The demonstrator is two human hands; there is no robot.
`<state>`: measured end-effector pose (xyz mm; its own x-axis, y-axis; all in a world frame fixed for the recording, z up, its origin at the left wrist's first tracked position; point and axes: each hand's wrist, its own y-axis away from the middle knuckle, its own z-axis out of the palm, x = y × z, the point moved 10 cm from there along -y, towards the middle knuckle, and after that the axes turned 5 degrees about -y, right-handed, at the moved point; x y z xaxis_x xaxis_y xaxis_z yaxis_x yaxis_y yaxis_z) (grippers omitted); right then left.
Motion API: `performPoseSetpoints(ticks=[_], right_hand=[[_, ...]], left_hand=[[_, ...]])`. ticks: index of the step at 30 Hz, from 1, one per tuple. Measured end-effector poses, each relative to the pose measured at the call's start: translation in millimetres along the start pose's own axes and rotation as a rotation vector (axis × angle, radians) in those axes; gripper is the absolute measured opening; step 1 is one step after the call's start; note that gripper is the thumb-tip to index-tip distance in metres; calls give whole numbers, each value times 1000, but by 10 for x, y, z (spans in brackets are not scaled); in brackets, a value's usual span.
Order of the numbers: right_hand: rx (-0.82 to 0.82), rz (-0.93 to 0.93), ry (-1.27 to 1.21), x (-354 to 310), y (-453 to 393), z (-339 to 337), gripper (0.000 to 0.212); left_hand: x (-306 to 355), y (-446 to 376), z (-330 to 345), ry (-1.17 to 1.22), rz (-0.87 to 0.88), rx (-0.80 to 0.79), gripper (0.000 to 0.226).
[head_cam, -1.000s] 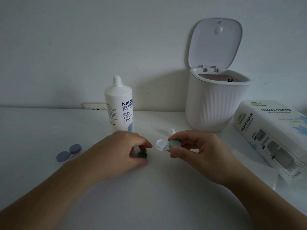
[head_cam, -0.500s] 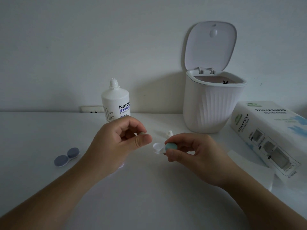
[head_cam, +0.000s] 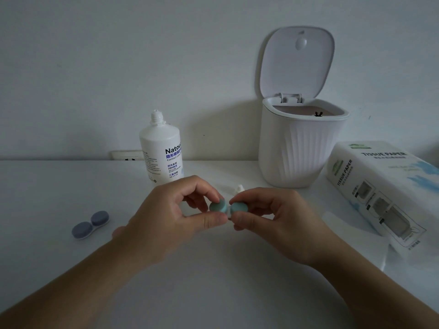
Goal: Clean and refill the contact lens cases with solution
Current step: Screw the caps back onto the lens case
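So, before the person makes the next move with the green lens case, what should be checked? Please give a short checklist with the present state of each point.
1. Green lens case is held: ok, the left hand pinches the left green cap and the right hand holds the other side.
2. Left cap fully screwed down: cannot tell.
3. Right green cap is on: ok.
4. Solution inside the case: cannot tell, both wells are covered.
5. Solution bottle is upright on the table: ok, but it stands uncapped; its small white cap lies behind the hands.
6. Blue lens case is within reach at the left, both caps on: ok.
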<state>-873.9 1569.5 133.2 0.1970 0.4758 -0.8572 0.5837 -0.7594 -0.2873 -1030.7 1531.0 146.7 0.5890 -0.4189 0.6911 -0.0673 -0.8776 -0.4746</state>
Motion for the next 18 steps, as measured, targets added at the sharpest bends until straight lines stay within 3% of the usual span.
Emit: performPoseSetpoints(ticks=[9, 15, 18], right_hand=[[-26, 17, 45, 20, 11, 31, 14], [-23, 10, 26, 8, 3, 27, 12], [-7, 9, 19, 8, 4, 2, 12]], left_hand=[[225, 7, 9, -162, 159, -51, 23], [47, 12, 6, -59, -9, -59, 25], [8, 15, 74, 31, -50, -141, 32]])
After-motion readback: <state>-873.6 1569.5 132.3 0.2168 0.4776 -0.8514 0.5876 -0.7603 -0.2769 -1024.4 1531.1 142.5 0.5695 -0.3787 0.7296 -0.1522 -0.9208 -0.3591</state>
